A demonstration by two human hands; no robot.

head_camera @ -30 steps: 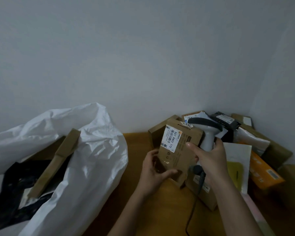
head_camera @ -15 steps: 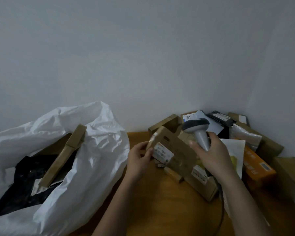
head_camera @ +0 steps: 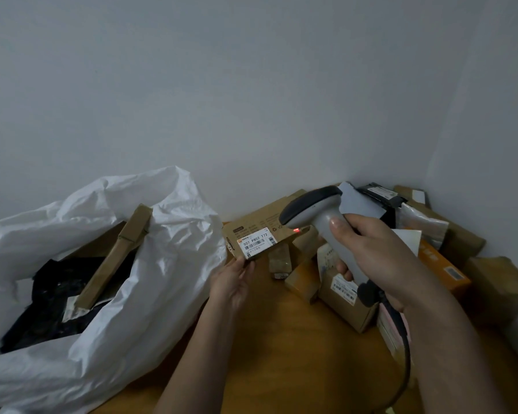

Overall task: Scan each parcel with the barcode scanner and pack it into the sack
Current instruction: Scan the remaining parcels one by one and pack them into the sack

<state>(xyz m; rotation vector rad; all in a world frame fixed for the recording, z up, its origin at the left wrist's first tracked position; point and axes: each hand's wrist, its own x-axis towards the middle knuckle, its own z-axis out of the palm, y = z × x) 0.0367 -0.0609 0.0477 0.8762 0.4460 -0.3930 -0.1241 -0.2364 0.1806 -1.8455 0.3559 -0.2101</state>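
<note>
My left hand (head_camera: 232, 283) pinches the near edge of a flat brown cardboard parcel (head_camera: 259, 234), held up with its white barcode label (head_camera: 255, 242) facing me. My right hand (head_camera: 377, 258) grips the handle of a grey barcode scanner (head_camera: 317, 215); its head points left at the parcel, and a red dot of light shows on the cardboard just right of the label. The scanner's black cable (head_camera: 401, 333) hangs down past my right wrist. The white sack (head_camera: 150, 288) lies open at the left, with a long brown box (head_camera: 114, 258) and dark parcels inside.
A heap of parcels (head_camera: 431, 252) fills the right corner against the wall: brown boxes, an orange box, white and black mailers. A small brown box (head_camera: 344, 297) lies closest to my right hand. All of it rests on a wooden table (head_camera: 281, 354).
My left hand turned the parcel so its label faces up and shifted it left. My right hand raised the scanner and aimed it at the parcel; red light now shows on the cardboard.
</note>
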